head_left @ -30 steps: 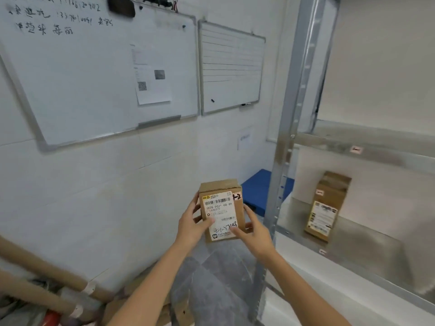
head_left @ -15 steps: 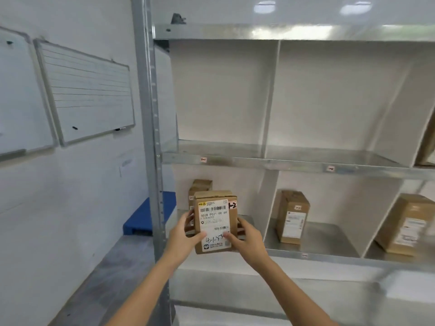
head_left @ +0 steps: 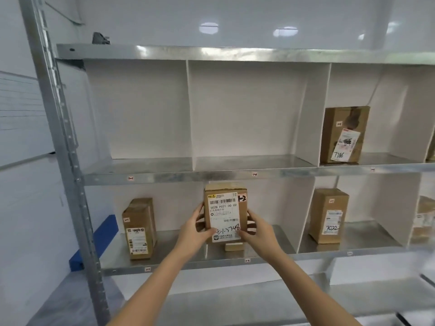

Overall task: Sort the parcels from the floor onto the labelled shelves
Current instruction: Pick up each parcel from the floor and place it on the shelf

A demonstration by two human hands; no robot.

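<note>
You hold the parcel (head_left: 224, 215) upright at the centre of the frame, off any shelf, in front of the middle compartment of the lower row. Its white shipping label faces you, with a barcode at the top, printed text under it and a handwritten number along the bottom. A small tag marked 1-2 (head_left: 242, 198) sits at the label's upper right corner.

Your left hand (head_left: 195, 231) grips the parcel's left side, thumb pressed on the lower left of the label and fingers wrapped round the edge. Your right hand (head_left: 259, 231) clamps the right side the same way, thumb on the label's lower right corner.

Just below the parcel, a small cardboard box (head_left: 234, 247) shows on the lower shelf between your wrists. Above the parcel's top runs the metal edge of the upper shelf (head_left: 211, 177), with a 1-2 shelf tag (head_left: 254, 174) slightly to the right and a 1-1 shelf tag (head_left: 131, 178) further left.

A brown box (head_left: 138, 229) stands upright in the lower left compartment. Another box (head_left: 328, 216) stands in the lower right compartment, and a taller box (head_left: 343, 135) stands in the upper right one, its label peeling at an angle. At the right edge of the frame part of one more carton (head_left: 424, 220) is cut off.

The rack's perforated steel post (head_left: 68, 161) slants down the left of the frame. Beyond it, a whiteboard (head_left: 21, 118) hangs on the wall, and a blue object (head_left: 103, 241) lies low behind the post.
</note>
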